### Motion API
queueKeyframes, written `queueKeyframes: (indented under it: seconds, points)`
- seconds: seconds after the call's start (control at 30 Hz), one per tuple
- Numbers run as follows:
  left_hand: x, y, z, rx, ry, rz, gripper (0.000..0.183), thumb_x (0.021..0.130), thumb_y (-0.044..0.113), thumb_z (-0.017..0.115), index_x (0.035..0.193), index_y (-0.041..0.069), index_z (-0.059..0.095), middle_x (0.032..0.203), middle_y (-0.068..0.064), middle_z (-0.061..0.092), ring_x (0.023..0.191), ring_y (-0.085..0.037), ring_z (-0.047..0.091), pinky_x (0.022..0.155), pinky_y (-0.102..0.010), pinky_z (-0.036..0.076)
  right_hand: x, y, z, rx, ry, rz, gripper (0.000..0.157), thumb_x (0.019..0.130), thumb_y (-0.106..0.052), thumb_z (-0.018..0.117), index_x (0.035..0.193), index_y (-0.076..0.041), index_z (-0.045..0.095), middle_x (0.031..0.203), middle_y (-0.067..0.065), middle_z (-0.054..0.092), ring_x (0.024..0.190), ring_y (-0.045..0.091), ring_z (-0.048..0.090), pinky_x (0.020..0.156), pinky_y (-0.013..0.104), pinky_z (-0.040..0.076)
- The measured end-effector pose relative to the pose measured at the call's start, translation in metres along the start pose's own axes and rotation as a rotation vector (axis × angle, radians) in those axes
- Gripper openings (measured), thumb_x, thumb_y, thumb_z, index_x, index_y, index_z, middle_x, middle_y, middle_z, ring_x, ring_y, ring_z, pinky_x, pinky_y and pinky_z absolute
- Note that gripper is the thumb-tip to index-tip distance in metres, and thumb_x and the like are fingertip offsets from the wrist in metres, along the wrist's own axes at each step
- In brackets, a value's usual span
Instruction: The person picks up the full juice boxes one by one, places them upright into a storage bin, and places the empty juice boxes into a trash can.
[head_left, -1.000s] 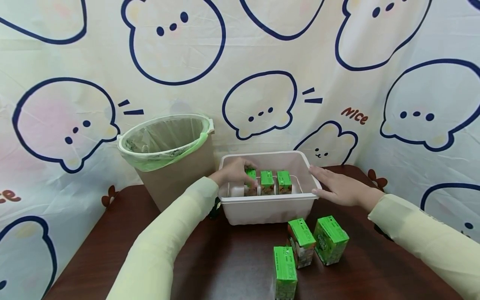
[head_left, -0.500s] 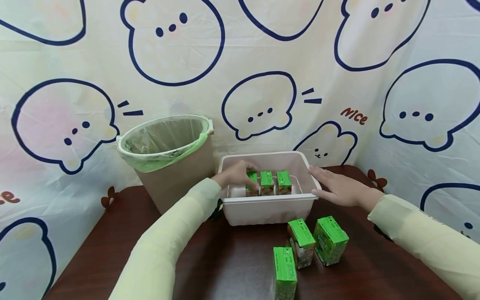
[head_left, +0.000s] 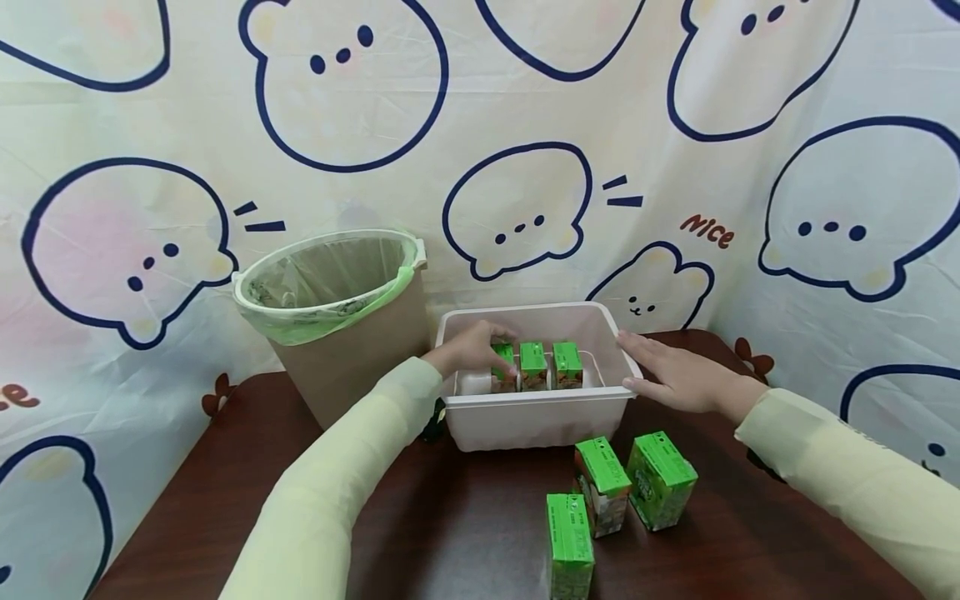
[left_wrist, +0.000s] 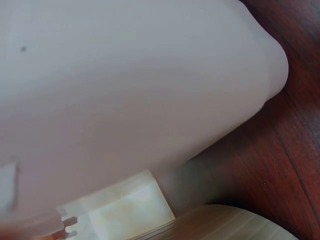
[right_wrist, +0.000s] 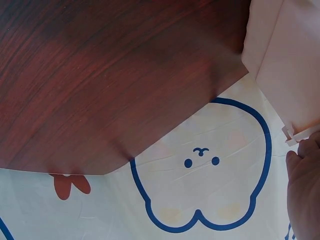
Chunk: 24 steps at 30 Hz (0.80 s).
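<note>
Head view: one left hand (head_left: pixel 474 346), thumb to the near side and fingers to the far side, grasping the left box (head_left: pixel 504 357), a small green-topped carton inside a pale plastic bin (head_left: pixel 536 423); whether its base is lifted cannot be told, the front rim hiding it. Item, the middle box (head_left: pixel 533 357) and the right box (head_left: pixel 567 357), same green tops, upright in the same bin in a row with the first. Item, one right hand (head_left: pixel 682 377), released, fingers extended, resting at the bin's right rim (the right wrist view shows only part of it, at that rim). Item, three further cartons standing close together on a dark red-brown table (head_left: pixel 450 517), in front of the bin: a near box (head_left: pixel 571 533), a brown-sided box (head_left: pixel 604 475) and a green-sided box (head_left: pixel 663 479); contact among them unclear. Item, one beige waste bin (head_left: pixel 371 354), left of the cartons' bin, with a pale green liner (head_left: pixel 330 271). Item, one cream backdrop cloth (head_left: pixel 517 108), printed with blue-outlined animal heads. Left wrist view: mostly the bin's blurred wall and some tabletop
</note>
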<state>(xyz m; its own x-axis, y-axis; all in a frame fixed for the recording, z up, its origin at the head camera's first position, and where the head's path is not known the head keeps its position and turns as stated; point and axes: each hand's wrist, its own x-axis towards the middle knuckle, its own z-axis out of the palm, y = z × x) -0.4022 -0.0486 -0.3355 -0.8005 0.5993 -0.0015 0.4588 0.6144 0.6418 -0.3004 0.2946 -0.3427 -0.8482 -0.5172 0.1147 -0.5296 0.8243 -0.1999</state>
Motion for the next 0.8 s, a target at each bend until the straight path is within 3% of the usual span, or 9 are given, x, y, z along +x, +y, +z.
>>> queueKeyframes:
  seconds: [0.37, 0.5, 0.8]
  points:
    - [-0.001, 0.000, -0.003, 0.008, -0.015, 0.004, 0.068, 0.078, 0.018, 0.084, 0.137, 0.005, 0.055, 0.135, -0.008, 0.057, 0.127, -0.024, 0.050, 0.106, -0.034, 0.038, 0.000, 0.000, -0.002, -0.013, -0.008, -0.014, 0.079, 0.099, -0.054, 0.044, 0.156, -0.007, 0.017, 0.158, 0.017, 0.021, 0.141, 0.037, 0.026, 0.107, 0.059, 0.028]
    - [-0.003, 0.003, -0.005, -0.031, -0.019, -0.009, 0.071, 0.078, 0.018, 0.083, 0.140, 0.005, 0.051, 0.139, -0.009, 0.053, 0.130, -0.023, 0.047, 0.107, -0.033, 0.037, 0.000, -0.001, -0.003, -0.014, -0.013, -0.009, 0.078, 0.099, -0.055, 0.044, 0.156, -0.007, 0.017, 0.159, 0.016, 0.020, 0.142, 0.036, 0.025, 0.108, 0.059, 0.027]
    - [-0.013, 0.014, -0.014, -0.091, 0.042, 0.012, 0.070, 0.083, 0.021, 0.080, 0.144, 0.010, 0.048, 0.145, -0.006, 0.048, 0.134, -0.023, 0.042, 0.108, -0.037, 0.035, 0.000, -0.001, -0.003, -0.006, -0.025, 0.007, 0.079, 0.099, -0.056, 0.042, 0.156, -0.009, 0.015, 0.159, 0.018, 0.018, 0.143, 0.038, 0.021, 0.108, 0.062, 0.024]
